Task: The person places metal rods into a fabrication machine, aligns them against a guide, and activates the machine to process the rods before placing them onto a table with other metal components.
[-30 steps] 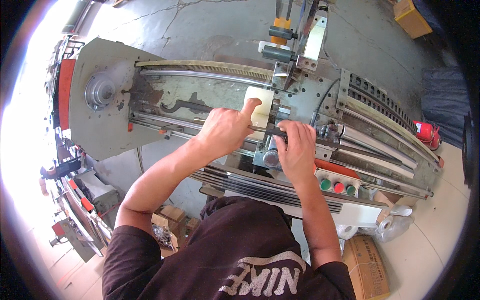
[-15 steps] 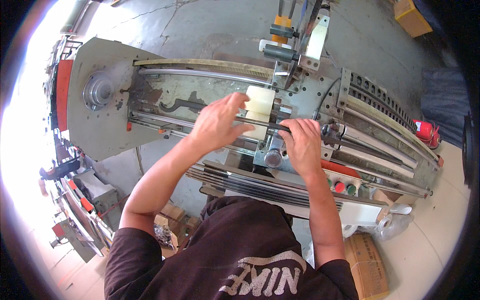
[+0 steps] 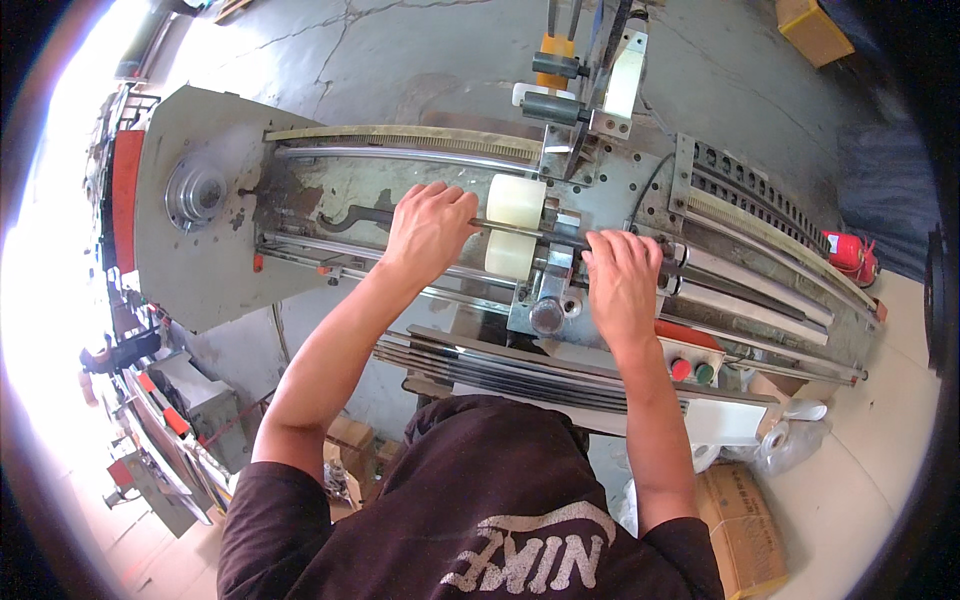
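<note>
A long dark bar (image 3: 533, 233) runs sideways across two cream-white rollers (image 3: 515, 200) on the machine bed. My left hand (image 3: 432, 232) is closed around it just left of the rollers. To the right of them, my right hand (image 3: 622, 280) has its fingers curled over the bar, the thumb side toward the rollers. Beyond my left hand a dark hooked piece (image 3: 350, 217) lies along the same line; my hand hides whether it joins the bar. Below the rollers stands a metal block with a round knob (image 3: 546, 316).
A grey end plate with a round hub (image 3: 196, 190) rises at the left. Several dark strips (image 3: 500, 370) lie stacked in front of me, near a red-fronted button box (image 3: 690, 352). An upright bracket (image 3: 622, 85) stands behind the rollers. Cartons (image 3: 740, 525) sit on the floor.
My left hand has gone from open fingers beside the rollers to a closed grip on the bar. My right hand has shifted slightly right. The bar sits a little farther away over the rollers.
</note>
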`<state>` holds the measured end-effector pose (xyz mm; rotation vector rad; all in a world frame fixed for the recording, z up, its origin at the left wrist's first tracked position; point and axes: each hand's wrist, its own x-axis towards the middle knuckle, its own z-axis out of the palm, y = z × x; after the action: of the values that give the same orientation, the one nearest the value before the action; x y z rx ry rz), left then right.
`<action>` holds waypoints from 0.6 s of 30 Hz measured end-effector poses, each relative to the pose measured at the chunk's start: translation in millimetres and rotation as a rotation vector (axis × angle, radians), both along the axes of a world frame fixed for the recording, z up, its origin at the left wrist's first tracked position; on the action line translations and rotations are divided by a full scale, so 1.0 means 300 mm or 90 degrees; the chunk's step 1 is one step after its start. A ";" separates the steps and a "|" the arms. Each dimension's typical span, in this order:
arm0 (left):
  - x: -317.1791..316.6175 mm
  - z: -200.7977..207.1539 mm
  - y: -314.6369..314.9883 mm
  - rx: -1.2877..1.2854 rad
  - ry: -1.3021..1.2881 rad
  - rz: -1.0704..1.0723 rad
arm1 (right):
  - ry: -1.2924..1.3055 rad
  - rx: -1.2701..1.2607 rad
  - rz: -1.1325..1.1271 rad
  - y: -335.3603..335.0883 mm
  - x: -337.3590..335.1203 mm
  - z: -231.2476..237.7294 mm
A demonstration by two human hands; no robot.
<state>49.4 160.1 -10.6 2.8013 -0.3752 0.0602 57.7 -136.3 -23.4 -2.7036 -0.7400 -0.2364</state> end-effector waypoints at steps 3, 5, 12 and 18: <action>0.010 -0.029 -0.011 -0.002 0.008 0.031 | -0.006 0.012 0.014 -0.012 0.019 -0.010; -0.001 -0.019 -0.030 -0.029 0.003 0.047 | -0.012 0.028 0.015 -0.021 0.028 -0.019; -0.145 -0.013 -0.159 -0.061 -0.037 -0.081 | -0.044 0.035 -0.015 0.003 0.014 -0.031; -0.160 -0.116 -0.158 -0.029 -0.084 -0.076 | 0.196 0.355 0.075 0.119 -0.137 0.457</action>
<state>1.5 112.7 -45.3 2.7312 -0.5651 0.2244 16.7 -100.6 113.7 -2.0969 -0.6232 0.0080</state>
